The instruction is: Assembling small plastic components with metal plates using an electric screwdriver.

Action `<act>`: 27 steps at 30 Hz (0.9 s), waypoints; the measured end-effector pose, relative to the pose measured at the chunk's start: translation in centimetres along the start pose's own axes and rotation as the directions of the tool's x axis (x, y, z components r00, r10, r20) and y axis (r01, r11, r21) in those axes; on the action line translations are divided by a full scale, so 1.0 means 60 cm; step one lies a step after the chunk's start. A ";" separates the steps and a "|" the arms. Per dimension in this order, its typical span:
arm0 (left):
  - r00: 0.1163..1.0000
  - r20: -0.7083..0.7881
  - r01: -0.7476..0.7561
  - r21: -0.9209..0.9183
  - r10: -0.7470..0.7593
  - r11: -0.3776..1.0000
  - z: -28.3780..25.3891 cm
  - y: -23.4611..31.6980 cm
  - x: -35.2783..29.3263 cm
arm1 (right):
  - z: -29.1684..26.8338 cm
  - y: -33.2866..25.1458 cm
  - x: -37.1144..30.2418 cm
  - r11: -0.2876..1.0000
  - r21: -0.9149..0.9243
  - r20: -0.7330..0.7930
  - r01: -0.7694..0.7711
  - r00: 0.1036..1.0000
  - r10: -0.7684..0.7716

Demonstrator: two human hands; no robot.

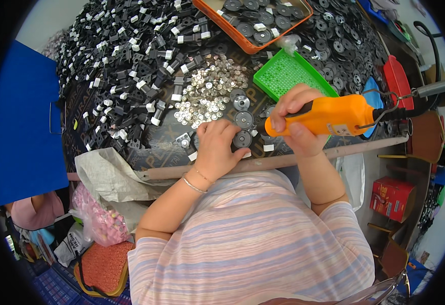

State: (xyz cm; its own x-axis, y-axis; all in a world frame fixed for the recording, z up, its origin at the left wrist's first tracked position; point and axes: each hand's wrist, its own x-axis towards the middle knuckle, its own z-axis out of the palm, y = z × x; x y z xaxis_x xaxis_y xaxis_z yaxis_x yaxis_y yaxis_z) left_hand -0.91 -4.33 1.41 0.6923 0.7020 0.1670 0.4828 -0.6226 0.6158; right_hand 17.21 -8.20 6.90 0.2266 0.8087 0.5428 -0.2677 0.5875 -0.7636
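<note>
My right hand is wrapped round an orange electric screwdriver, which lies sideways with its dark tip end toward the left. My left hand rests low over the table, its thumb and fingers curled about a black round disc. Just beyond that disc are another black disc and one with a shiny metal centre. Beside my left fingers sits a black bracket with a metal piece on it. A heap of small silvery round parts spreads past my left hand.
Black plastic parts with white ends pile up at the far left. An orange tray of black discs stands at the back, near a green perforated basket. More discs heap behind it. A pale rail edges the table's front.
</note>
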 end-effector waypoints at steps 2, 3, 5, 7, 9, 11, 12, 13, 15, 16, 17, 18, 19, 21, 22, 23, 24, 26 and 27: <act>1.000 -0.002 -0.006 -0.003 0.006 1.000 0.002 -0.003 -0.002 | 0.002 0.000 0.000 1.000 0.004 0.007 -0.005 1.000 0.005; 1.000 -0.002 -0.006 -0.004 0.006 1.000 0.002 -0.003 -0.002 | 0.002 0.001 0.001 1.000 0.003 0.012 -0.003 1.000 0.003; 1.000 0.004 0.002 -0.023 -0.002 1.000 0.002 -0.003 -0.001 | 0.002 0.002 0.000 1.000 0.001 0.017 -0.002 1.000 0.002; 1.000 0.006 0.009 -0.056 -0.009 0.998 0.006 -0.006 0.001 | 0.003 0.005 0.000 1.000 0.001 0.036 -0.006 0.999 0.006; 1.000 0.011 0.015 -0.090 -0.014 0.996 0.008 -0.008 0.004 | 0.007 0.006 -0.001 1.000 -0.011 0.045 -0.013 0.999 0.013; 0.998 0.047 0.049 -0.147 -0.042 0.988 0.008 -0.009 0.006 | 0.010 0.008 -0.001 1.000 -0.023 0.052 -0.019 0.998 0.021; 0.998 0.048 0.049 -0.148 -0.043 0.988 0.008 -0.009 0.006 | 0.010 0.011 -0.002 0.999 -0.048 0.060 -0.018 0.998 0.021; 0.995 0.068 0.083 -0.191 -0.071 0.978 0.008 -0.009 0.007 | 0.010 0.014 -0.002 0.997 -0.072 0.068 -0.017 0.997 0.022; 0.991 0.090 0.118 -0.235 -0.100 0.965 0.009 -0.010 0.006 | 0.009 0.017 -0.002 0.993 -0.113 0.087 -0.027 0.996 0.037; 0.992 0.079 0.115 -0.242 -0.098 0.964 0.010 -0.010 0.005 | 0.009 0.019 -0.002 0.987 -0.154 0.105 -0.034 0.993 0.051; 0.993 0.069 0.111 -0.249 -0.097 0.962 0.011 -0.010 0.004 | 0.008 0.023 -0.002 0.987 -0.154 0.105 -0.035 0.993 0.052; 0.993 0.069 0.112 -0.250 -0.098 0.962 0.012 -0.010 0.004 | 0.005 0.027 -0.003 0.985 -0.168 0.140 -0.030 0.989 0.054; 0.994 0.062 0.104 -0.241 -0.092 0.965 0.012 -0.010 0.004 | 0.004 0.030 -0.003 0.983 -0.181 0.175 -0.024 0.983 0.056; 0.995 0.053 0.093 -0.234 -0.083 0.968 0.014 -0.011 0.003 | 0.007 0.033 -0.001 0.980 -0.196 0.207 -0.018 0.977 0.060; 0.997 0.032 0.076 -0.232 -0.071 0.970 0.017 -0.013 0.001 | 0.010 0.033 0.000 0.977 -0.211 0.239 -0.011 0.969 0.062; 0.998 0.011 0.060 -0.229 -0.058 0.972 0.019 -0.014 -0.001 | 0.013 0.031 -0.001 0.977 -0.215 0.240 -0.008 0.969 0.060; 0.998 0.011 0.057 -0.231 -0.056 0.971 0.020 -0.013 -0.001 | 0.015 0.029 -0.001 0.976 -0.213 0.224 -0.041 0.971 0.090; 0.999 -0.009 0.050 -0.244 -0.053 0.969 0.020 -0.010 -0.001 | 0.017 0.026 0.001 0.974 -0.215 0.207 -0.072 0.971 0.118; 0.999 -0.011 0.049 -0.243 -0.053 0.969 0.019 -0.010 -0.001 | 0.018 0.028 0.002 0.975 -0.216 0.221 -0.060 0.969 0.108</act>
State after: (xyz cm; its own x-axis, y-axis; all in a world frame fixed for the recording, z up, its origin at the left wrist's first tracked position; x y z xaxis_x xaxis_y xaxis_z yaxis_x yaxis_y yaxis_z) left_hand -0.60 -4.40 0.14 0.6600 0.7376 0.1426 0.3711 -0.4852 0.7917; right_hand 15.78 -7.07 6.06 -0.0163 0.8536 0.5207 -0.0724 0.5184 -0.8521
